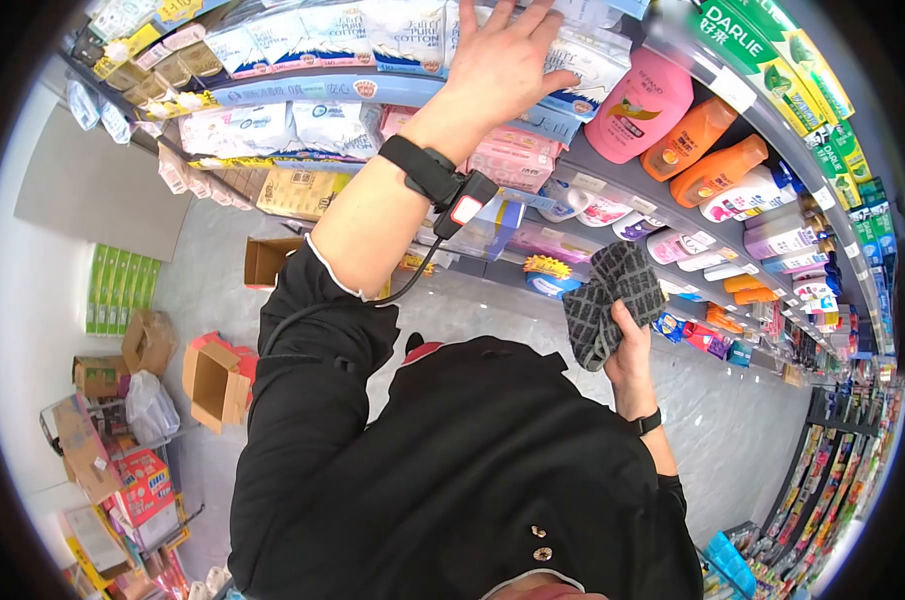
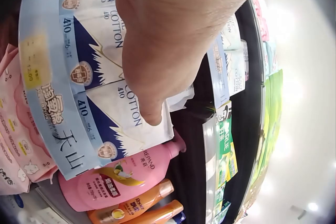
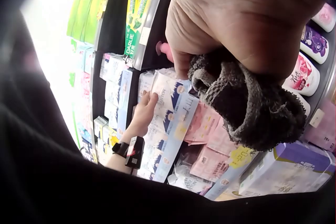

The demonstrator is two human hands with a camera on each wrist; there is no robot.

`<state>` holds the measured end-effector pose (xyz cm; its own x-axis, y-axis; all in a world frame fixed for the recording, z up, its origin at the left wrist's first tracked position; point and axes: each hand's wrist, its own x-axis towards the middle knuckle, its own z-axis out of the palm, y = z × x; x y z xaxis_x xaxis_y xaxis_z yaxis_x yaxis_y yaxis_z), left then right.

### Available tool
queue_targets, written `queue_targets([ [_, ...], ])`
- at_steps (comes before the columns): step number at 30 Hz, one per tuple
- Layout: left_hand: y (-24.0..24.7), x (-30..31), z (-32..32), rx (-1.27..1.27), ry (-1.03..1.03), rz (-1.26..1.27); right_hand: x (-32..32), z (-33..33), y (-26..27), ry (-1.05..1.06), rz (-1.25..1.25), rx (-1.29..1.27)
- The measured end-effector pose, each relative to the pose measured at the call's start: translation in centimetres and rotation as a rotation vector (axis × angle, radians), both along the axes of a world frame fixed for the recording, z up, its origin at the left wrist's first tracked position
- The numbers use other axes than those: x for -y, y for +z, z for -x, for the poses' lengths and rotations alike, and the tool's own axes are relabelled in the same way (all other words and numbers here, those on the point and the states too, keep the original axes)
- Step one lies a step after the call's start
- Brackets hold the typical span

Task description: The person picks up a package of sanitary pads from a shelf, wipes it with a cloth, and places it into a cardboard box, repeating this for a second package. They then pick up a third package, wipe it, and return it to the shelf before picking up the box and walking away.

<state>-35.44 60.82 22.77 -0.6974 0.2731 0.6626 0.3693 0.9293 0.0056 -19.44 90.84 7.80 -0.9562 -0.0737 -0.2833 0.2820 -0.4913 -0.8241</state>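
My left hand (image 1: 503, 72) reaches up with its fingers spread over white-and-blue packs of Pure Cotton tissues (image 1: 405, 35) on the shelf. In the left wrist view, the thumb lies against the front of one tissue pack (image 2: 131, 111). Lower down, my right hand (image 1: 631, 352) grips a folded dark grey checked cloth (image 1: 613, 290), its thumb across the near side. Seen from the right wrist, the bunched cloth (image 3: 247, 100) hangs below the palm, and most of the fingers are hidden.
A pink pump bottle (image 1: 641, 105) and orange bottles (image 1: 718, 170) stand right of the tissues. Green Darlie boxes (image 1: 738, 35) line the shelf at upper right. Pink packs (image 1: 513, 155) lie one shelf below. Open cardboard boxes (image 1: 218, 380) stand on the floor at left.
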Motion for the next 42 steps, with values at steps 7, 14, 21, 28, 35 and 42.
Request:
queue_targets([
  [7,-0.3,0.4,0.4,0.009,-0.013,-0.002,0.8,-0.4,1.0,-0.008,0.015,-0.019],
  [14,0.0,-3.5,-0.1,-0.163,-0.087,0.060,0.2,-0.8,0.8,-0.009,0.089,-0.013],
  [21,-2.6,-9.5,0.2,-0.017,-0.368,0.444,-1.5,-0.8,-0.7,-0.001,0.140,0.033],
  [28,-4.2,-11.0,3.4,0.197,-0.039,0.908,-5.7,-0.5,-1.7,-0.124,0.127,0.022],
  [35,-4.6,-12.2,3.1,0.228,0.094,0.901,-12.6,0.6,-4.7,-0.255,0.132,0.068],
  [42,-5.3,-13.1,-0.7,0.155,-0.097,0.694,-14.0,2.6,-7.5,-0.067,0.118,0.220],
])
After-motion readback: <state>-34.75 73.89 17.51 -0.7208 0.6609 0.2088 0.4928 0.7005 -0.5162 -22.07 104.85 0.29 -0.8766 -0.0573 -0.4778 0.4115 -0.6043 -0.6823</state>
